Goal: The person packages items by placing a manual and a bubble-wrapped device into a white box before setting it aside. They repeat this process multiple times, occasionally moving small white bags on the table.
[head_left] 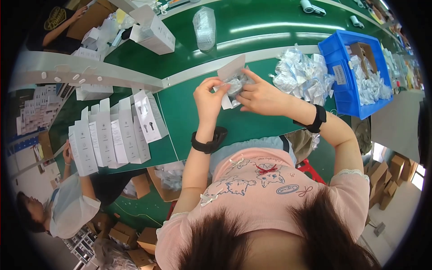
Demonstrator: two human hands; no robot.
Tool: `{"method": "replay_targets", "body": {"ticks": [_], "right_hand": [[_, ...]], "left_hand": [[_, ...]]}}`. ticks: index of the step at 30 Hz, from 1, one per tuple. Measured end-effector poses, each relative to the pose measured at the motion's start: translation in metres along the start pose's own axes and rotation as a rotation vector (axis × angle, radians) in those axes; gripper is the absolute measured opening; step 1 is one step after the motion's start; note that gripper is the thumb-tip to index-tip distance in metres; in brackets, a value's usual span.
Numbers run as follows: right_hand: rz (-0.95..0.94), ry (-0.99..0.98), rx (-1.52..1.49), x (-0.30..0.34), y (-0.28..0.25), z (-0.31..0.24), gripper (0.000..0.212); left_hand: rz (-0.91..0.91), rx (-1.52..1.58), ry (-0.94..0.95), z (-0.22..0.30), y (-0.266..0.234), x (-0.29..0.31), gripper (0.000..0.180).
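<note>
In the middle of the frame both hands meet over the green worktop (252,27). The left hand (208,98) and the right hand (261,95) are each closed on the same small clear plastic packet (235,84), which sits together with a white card (230,71); the packet is held in the air just above the worktop. Each wrist carries one black band, so two bands. To the right of the hands lies a loose heap of similar clear packets (302,75), and just beside it stands one blue bin (343,85) with more packets inside; how many I cannot tell. At the left of the frame stands a row of white boxes (112,135), about six, upright with open flaps. One more white box (153,30) and one clear bag (204,27) are in the upper part, well apart from the hands. Nothing stands between the hands and the heap.
</note>
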State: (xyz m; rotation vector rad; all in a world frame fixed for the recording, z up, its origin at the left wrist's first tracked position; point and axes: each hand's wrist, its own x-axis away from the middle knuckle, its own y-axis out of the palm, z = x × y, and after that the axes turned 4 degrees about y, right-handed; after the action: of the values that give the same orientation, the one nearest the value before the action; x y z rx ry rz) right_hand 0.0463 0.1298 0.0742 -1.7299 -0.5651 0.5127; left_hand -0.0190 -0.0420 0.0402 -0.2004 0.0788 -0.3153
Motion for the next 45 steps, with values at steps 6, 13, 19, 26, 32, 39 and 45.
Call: {"method": "replay_targets", "body": {"ticks": [6,13,19,26,32,39,45], "right_hand": [[0.279,-0.043,-0.012,0.004,-0.007,0.000,0.031],[0.323,0.109,-0.168,0.005,0.021,0.006,0.064],[0.437,0.506,-1.005,-0.007,0.085,0.032,0.100],[0.947,0.734,-1.170,-0.061,0.049,0.153,0.089],[1.152,0.808,-0.929,-0.084,0.058,0.249,0.083],[1.205,0.546,0.208,-0.132,0.029,0.161,0.061],[0.150,1.108,-0.419,-0.291,0.077,0.160,0.089]], "left_hand": [[0.020,0.011,0.020,-0.005,-0.004,-0.003,0.011],[0.107,0.181,0.121,-0.011,-0.030,0.001,0.035],[0.604,-1.082,0.073,-0.099,-0.165,0.017,0.085],[0.030,-1.205,-0.394,-0.086,-0.137,0.084,0.101],[0.108,-1.190,-0.287,-0.067,-0.108,0.065,0.099],[-0.089,-0.951,-0.290,-0.047,-0.111,0.039,0.077],[-0.122,-0.552,-0.006,-0.018,-0.096,0.028,0.066]]}}
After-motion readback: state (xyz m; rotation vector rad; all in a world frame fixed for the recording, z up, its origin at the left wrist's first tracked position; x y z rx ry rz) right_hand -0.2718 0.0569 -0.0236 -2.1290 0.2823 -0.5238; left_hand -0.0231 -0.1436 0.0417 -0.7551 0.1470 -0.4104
